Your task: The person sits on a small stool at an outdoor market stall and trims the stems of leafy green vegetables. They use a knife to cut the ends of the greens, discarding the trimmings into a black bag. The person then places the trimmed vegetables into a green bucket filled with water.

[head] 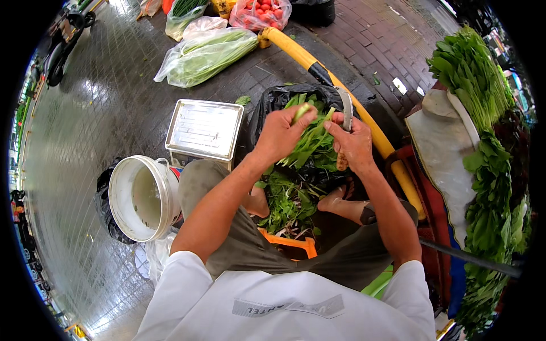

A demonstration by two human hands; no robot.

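My left hand (279, 132) is closed around leafy greens, with a pale stem end (302, 112) poking out above the thumb. A curved knife (346, 106), much like a small sickle, is held in my right hand (355, 143). Its blade points up and the brown handle (342, 162) shows below the fingers. A green stalk (330, 113) rises by my right thumb; whether it is pinched there I cannot tell. Under both hands, leafy greens (318, 149) fill a black plastic bag (265, 100). Loose leaves and trimmings (288, 204) lie between my feet.
To the left stand a metal-topped scale (204, 130) and a white bucket (123, 187) holding cloudy water. A yellow pipe rail (375, 136) curves along the right, before stacked greens (486, 183). Bagged long green vegetables (207, 59) and bagged tomatoes (261, 15) lie ahead on wet paving.
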